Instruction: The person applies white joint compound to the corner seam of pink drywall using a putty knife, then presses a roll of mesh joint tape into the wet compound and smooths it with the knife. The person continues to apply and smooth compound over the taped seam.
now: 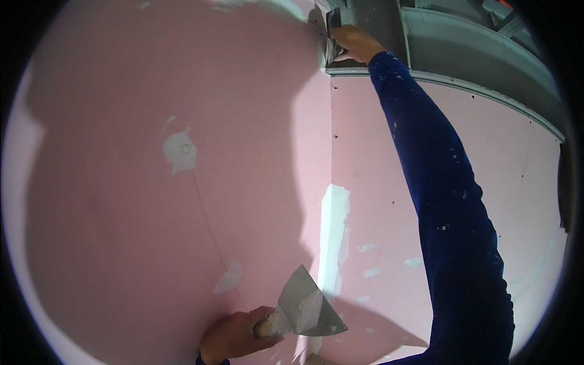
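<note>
Low and left of the white corner strip (331, 237), the left hand (234, 334) has its grip wrapped round a putty knife (304, 304) whose triangular blade overlaps the strip's lower part in view; well above the strip, the right hand's (359, 44) grip holds a dark flat tool (333, 23)

Left wall (109, 201): pink board, largely under a broad shadow.
Round patch (180, 151): pale, stuck on that board as I look at it.
Lower patch (229, 278): another smear, on a thin line running down from the round one.
Right wall (365, 152): pink too, meeting its neighbour at the corner.
Corner strip (330, 237): white, down the joint.
Dabs (371, 273): pale, scattered right of the strip.
</note>
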`<act>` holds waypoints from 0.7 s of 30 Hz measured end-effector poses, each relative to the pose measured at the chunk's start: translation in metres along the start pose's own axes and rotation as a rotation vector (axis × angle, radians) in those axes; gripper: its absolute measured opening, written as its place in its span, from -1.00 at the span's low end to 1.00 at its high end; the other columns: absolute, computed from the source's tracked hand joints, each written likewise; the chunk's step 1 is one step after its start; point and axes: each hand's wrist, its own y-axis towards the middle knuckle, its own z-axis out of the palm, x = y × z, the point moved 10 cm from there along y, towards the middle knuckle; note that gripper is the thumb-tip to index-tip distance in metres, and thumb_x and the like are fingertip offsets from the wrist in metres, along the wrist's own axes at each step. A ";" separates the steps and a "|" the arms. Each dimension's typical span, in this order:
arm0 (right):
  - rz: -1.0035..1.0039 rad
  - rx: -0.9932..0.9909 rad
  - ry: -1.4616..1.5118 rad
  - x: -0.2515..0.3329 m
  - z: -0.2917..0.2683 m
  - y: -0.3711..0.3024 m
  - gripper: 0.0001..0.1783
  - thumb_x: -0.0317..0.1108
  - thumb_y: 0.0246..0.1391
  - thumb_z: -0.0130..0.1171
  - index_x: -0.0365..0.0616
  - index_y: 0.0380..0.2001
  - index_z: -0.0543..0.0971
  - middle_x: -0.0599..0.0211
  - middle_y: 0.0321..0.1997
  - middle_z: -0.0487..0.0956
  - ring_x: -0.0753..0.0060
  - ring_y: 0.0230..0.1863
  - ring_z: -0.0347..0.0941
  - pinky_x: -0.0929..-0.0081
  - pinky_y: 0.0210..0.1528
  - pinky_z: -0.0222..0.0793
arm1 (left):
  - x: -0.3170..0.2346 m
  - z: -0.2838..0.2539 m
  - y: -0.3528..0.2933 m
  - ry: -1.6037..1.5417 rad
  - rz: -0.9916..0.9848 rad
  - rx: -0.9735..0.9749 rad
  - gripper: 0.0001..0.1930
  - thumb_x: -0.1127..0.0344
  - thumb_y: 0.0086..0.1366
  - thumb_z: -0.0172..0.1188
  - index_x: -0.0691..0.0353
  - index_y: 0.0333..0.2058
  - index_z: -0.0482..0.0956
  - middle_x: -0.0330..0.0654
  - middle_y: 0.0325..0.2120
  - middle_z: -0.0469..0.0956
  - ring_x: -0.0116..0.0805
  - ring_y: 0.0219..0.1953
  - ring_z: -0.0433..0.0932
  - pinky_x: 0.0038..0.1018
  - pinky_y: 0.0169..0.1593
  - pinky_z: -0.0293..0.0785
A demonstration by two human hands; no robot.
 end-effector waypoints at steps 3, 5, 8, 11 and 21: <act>0.340 -0.084 0.365 -0.021 0.016 0.012 -0.71 -0.36 0.30 0.11 -0.37 -0.03 0.46 -0.05 -0.04 0.43 -0.02 0.09 0.50 0.03 -0.01 0.69 | 0.005 0.003 0.001 -0.002 0.017 0.021 -0.36 -0.10 0.16 0.42 0.22 0.07 0.53 -0.03 -0.46 0.65 -0.06 -0.43 0.65 -0.30 -0.25 0.57; 0.387 -0.158 0.490 -0.022 0.017 0.016 -0.73 -0.41 0.30 0.11 -0.37 -0.03 0.46 -0.01 -0.09 0.45 0.02 0.07 0.51 0.14 -0.05 0.71 | 0.007 0.003 0.002 -0.026 0.027 0.006 -0.36 -0.10 0.19 0.39 0.21 0.10 0.51 -0.02 -0.44 0.65 -0.04 -0.41 0.66 -0.30 -0.25 0.58; -0.106 -0.102 -0.214 0.026 0.005 0.017 -0.65 -0.26 0.30 0.13 -0.35 -0.03 0.48 0.10 -0.15 0.49 0.06 0.05 0.52 0.26 -0.03 0.69 | 0.008 0.003 0.004 0.040 0.003 0.001 -0.36 -0.08 0.19 0.41 0.21 0.10 0.51 -0.01 -0.43 0.66 -0.04 -0.39 0.66 -0.29 -0.25 0.58; -0.286 -0.218 -0.397 0.045 -0.022 -0.021 -0.56 -0.13 0.28 0.12 -0.32 -0.01 0.49 0.21 -0.21 0.51 0.13 0.01 0.53 0.33 -0.12 0.65 | 0.004 -0.002 0.002 0.029 0.010 -0.035 -0.40 0.01 0.17 0.45 0.23 0.08 0.52 -0.09 -0.44 0.66 -0.20 -0.43 0.65 -0.33 -0.26 0.58; 0.912 0.018 1.158 0.040 0.179 -0.382 -0.63 -0.19 0.35 0.11 -0.29 0.00 0.56 0.29 -0.12 0.61 0.47 -0.12 0.53 0.43 -0.01 0.45 | -0.019 0.070 0.018 -0.592 0.122 -0.228 -0.25 0.08 0.11 0.47 0.21 0.24 0.41 0.06 -0.01 0.63 -0.01 0.06 0.60 -0.17 0.09 0.52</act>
